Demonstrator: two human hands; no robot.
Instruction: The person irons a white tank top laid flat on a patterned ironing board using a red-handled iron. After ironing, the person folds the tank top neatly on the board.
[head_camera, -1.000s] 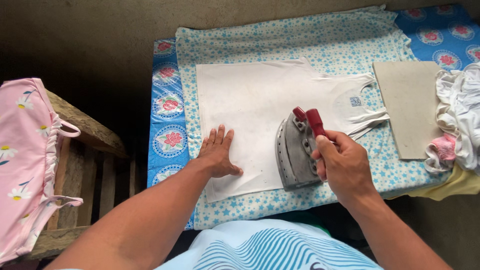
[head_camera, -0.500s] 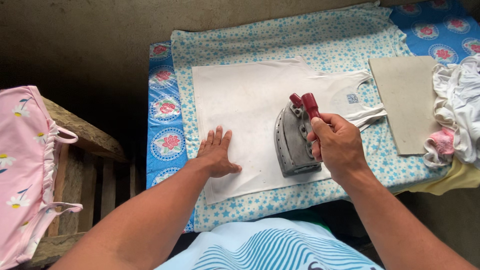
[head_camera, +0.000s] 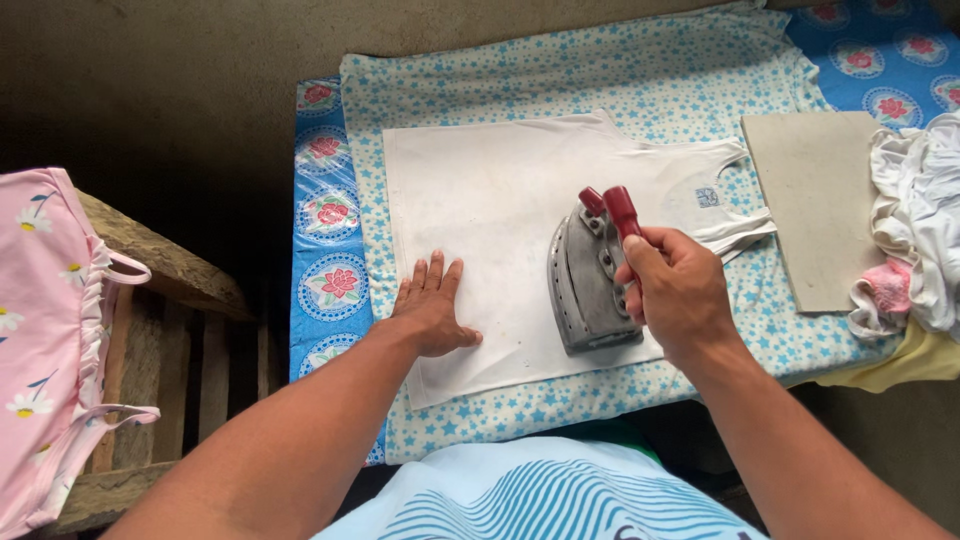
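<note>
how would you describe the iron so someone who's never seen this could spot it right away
On the star-patterned blue and white cloth lies a flat white sleeveless shirt. On the shirt's near right part sits the grey metal iron with a dark red handle, gripped by the right hand. It is the only metal thing among fabrics.

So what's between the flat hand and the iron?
In the head view, only bare white vest lies between the left hand and the iron, held by the right hand.
</note>
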